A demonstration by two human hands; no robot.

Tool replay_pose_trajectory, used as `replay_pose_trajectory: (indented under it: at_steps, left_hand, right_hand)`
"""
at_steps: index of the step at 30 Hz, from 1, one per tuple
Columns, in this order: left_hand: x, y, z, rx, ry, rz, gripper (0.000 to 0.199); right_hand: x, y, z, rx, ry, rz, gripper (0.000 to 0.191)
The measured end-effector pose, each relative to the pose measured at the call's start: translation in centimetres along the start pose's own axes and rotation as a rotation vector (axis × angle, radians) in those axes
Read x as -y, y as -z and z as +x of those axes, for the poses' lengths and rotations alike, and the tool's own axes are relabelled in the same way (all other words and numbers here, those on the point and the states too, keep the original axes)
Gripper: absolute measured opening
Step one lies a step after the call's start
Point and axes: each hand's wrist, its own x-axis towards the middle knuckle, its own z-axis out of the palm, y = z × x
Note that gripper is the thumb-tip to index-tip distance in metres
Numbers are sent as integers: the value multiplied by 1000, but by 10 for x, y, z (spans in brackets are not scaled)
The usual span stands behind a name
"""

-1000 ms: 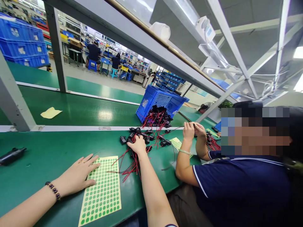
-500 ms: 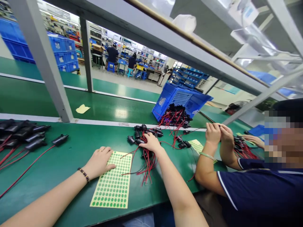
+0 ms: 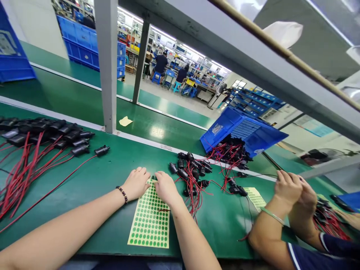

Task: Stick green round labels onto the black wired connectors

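Observation:
A pale yellow sheet with rows of green round stickers (image 3: 149,225) lies on the green table between my forearms. At its top left corner is my left hand (image 3: 137,183), fingers curled and pressed together; what they grip, if anything, is hidden. My right hand (image 3: 166,187) is closed at the sheet's top edge around a black part (image 3: 153,177), of which only a little shows, and a short red wire comes out below the palm. Right of it lies a pile of black cylindrical parts with red wires (image 3: 194,165).
More wired black parts (image 3: 64,131) lie at the left. A tipped blue crate (image 3: 225,122) spills others behind the pile. A metal post (image 3: 109,67) rises at the table's back edge. At the right, a co-worker's hands (image 3: 292,191) are raised near another sticker sheet (image 3: 255,198).
My right hand has moved left from the pile to the top of the sheet, close to my left hand, bringing a black part. The camera view has turned left.

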Motion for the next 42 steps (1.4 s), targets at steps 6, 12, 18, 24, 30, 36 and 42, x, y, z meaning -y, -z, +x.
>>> replay_pose_trajectory:
  at_steps: [6, 12, 18, 24, 30, 36, 42]
  left_hand:
    - [-1, 0, 5, 70, 98, -205, 9]
    - [6, 11, 11, 119, 132, -364, 30]
    - [30, 63, 26, 67, 124, -531, 17]
    - [22, 100, 19, -86, 136, -662, 20]
    - [3, 78, 4, -260, 133, -808, 23]
    - [9, 56, 3, -337, 161, -1000, 21]
    - [15, 46, 3, -338, 166, -1032, 18]
  right_hand:
    - [-14, -2, 3, 77, -58, 69, 28]
    - [-42, 21, -2, 72, -72, 262, 32]
    - [-72, 42, -16, 167, -115, 402, 34]
    - [-26, 71, -5, -410, -23, 432, 14]
    - [39, 44, 11, -620, -29, 652, 14]
    - [44, 13, 21, -622, -104, 783, 12]
    - [44, 4, 28, -610, -108, 812, 11]
